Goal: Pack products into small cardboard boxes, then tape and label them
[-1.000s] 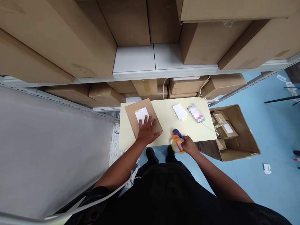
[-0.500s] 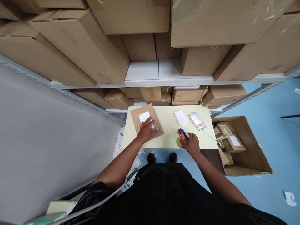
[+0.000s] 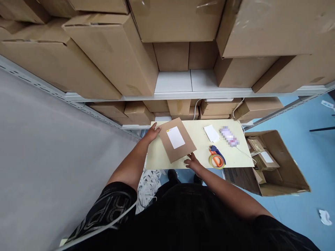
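Observation:
A flat cardboard box [image 3: 186, 143] with a white label [image 3: 175, 137] lies slantwise on the cream table [image 3: 157, 157]. My left hand [image 3: 152, 134] grips its upper left edge, thumb near the top face. Close to the lower right corner is my right hand [image 3: 193, 162], its fingers apart and a fingertip at the box's edge; whether it presses on the box I cannot tell. To the right of that hand lies an orange and blue tape dispenser [image 3: 217, 157] with a roll of yellowish tape.
White paper slips [image 3: 211, 133] and a blurred-out phone-like item [image 3: 229, 136] with a cable lie on the table's right. An open carton [image 3: 285, 167] holding parcels stands beside it. Shelves [image 3: 178, 94] with cardboard boxes rise behind. Paper strips [image 3: 150, 184] cover the floor at left.
My right hand has left the tape dispenser and moved left to the flat box. My left hand has slid from the label to the box's left edge. The view has shifted left.

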`<state>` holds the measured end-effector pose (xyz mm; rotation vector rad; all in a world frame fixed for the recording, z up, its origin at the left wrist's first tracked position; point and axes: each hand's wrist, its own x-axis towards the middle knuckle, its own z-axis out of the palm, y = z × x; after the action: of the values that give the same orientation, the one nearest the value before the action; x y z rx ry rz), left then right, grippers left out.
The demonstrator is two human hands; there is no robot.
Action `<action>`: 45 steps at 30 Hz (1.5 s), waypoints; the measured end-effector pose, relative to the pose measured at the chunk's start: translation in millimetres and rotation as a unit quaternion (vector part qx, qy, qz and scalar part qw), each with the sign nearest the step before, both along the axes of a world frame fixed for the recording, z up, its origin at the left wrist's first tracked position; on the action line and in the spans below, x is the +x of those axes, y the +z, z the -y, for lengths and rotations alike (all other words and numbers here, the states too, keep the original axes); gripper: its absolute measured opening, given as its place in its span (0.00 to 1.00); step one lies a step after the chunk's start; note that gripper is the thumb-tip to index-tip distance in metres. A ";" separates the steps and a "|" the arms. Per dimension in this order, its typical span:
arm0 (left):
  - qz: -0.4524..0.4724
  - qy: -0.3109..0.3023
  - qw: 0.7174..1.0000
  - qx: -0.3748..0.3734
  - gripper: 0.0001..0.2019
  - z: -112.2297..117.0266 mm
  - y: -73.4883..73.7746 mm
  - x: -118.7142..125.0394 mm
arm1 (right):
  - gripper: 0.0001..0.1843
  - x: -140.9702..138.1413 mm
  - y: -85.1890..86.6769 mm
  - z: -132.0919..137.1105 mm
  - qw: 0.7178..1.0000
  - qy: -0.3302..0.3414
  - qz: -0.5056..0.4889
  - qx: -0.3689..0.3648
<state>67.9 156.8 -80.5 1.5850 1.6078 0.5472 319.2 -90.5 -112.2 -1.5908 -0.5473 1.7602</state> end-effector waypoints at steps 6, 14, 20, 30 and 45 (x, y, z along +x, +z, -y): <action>0.054 -0.046 0.997 0.010 0.26 55.2 -23.0 -22.5 | 0.41 -2.8 10.4 -7.7 0.994 -0.079 0.075 0.026; 0.132 -0.119 0.984 -0.005 0.40 137.0 -57.2 -59.1 | 0.36 -0.4 5.5 40.7 0.987 -0.152 0.030 0.032; 0.115 -0.099 0.988 -0.033 0.35 151.4 -49.5 -49.0 | 0.42 -10.1 0.2 51.2 0.986 -0.158 0.052 -0.025; 0.092 -0.136 0.984 0.073 0.24 131.6 16.0 -44.6 | 0.43 26.9 53.0 4.5 0.948 -0.145 0.281 0.040; 0.260 -0.149 0.952 -0.062 0.38 159.8 -25.4 -44.5 | 0.42 10.4 15.7 26.1 0.962 -0.150 0.199 0.111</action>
<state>23.4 -3.1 -106.0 1.4050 0.9697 0.6219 329.5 -116.6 -96.5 -1.7667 -0.6277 1.1194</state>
